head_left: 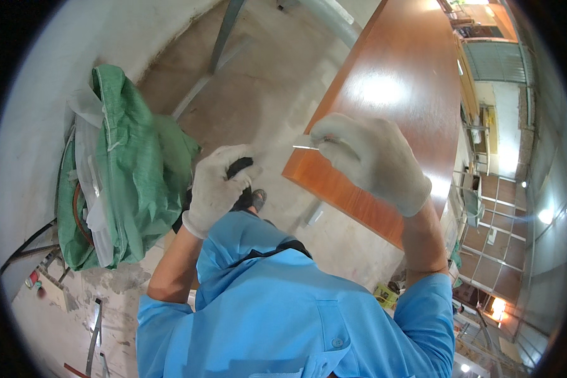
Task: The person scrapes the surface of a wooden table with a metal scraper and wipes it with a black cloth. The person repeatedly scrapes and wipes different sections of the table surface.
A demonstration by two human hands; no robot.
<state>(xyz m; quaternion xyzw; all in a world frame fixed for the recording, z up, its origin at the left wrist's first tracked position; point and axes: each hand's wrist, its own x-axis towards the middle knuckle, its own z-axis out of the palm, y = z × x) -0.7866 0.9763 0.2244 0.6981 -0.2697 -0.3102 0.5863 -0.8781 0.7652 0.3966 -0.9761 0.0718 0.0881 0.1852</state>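
Both of my hands wear white gloves. My right hand (pixel 372 157) is closed over the near left corner of a long reddish-brown wooden panel (pixel 384 91). A thin, flat piece with a bright white edge (pixel 305 147) juts from its fingertips at the panel's edge; its kind is unclear. My left hand (pixel 215 188) is raised left of the panel, with its fingers curled toward the thumb. Something dark shows between them, and I cannot make out whether it is held. A faint pale blur lies between the two hands.
A green woven sack (pixel 132 170) with pale plastic sheeting leans by the wall on the left. Metal bars (pixel 225 34) stand beyond it. A small whitish object (pixel 315 213) lies on the floor below the panel. Shelving and lit lamps fill the far right.
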